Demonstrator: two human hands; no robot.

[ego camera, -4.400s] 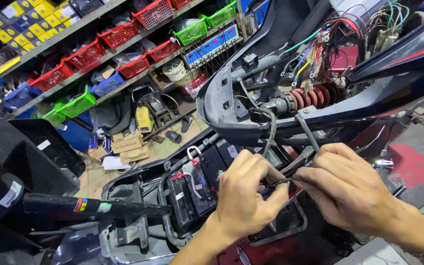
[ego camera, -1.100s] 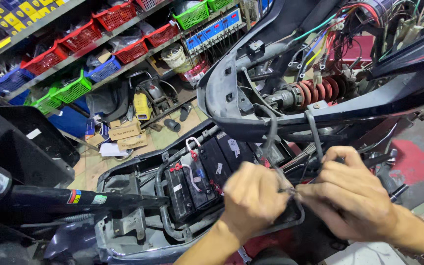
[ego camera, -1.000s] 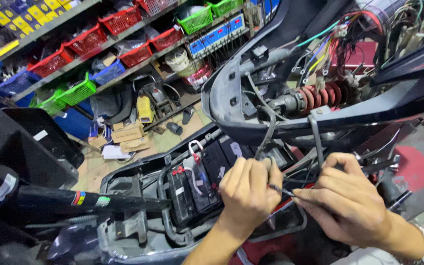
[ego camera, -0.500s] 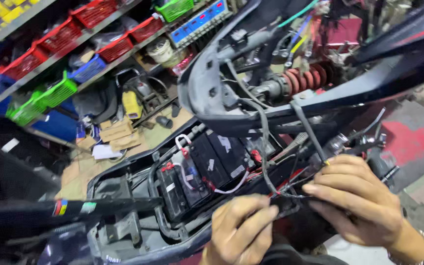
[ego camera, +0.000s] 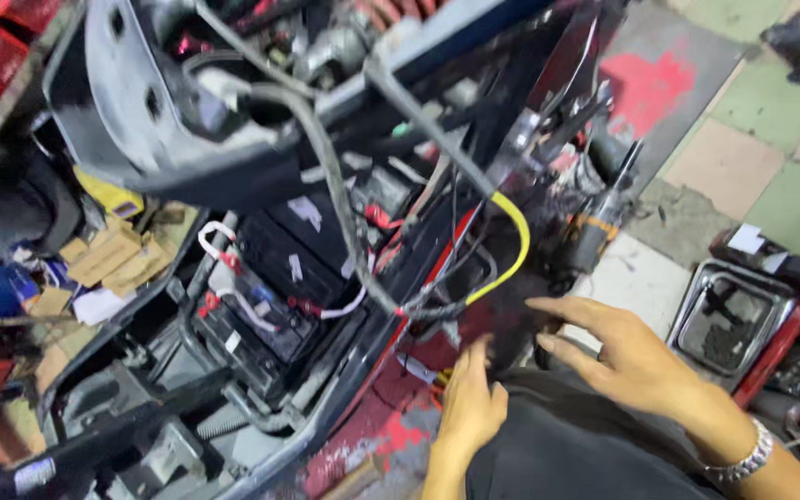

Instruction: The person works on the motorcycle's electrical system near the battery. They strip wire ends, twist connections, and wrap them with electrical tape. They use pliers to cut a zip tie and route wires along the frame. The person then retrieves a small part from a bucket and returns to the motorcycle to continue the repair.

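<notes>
Two hands low by open scooter body. Step looks like wire work near battery (ego camera: 266, 306). Left hand (ego camera: 470, 407) flat, fingers loose, grasping nothing, just beside small orange-handled tool (ego camera: 423, 372). Right hand (ego camera: 627, 356) spread, reaching toward yellow wire (ego camera: 511, 243) and grey cable (ego camera: 344, 222), apart from them. Next move likely needs careful pinch on wire.

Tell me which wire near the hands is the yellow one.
The yellow wire curves down above the right hand, right of the battery. The thicker cables beside it are grey or black.
</notes>
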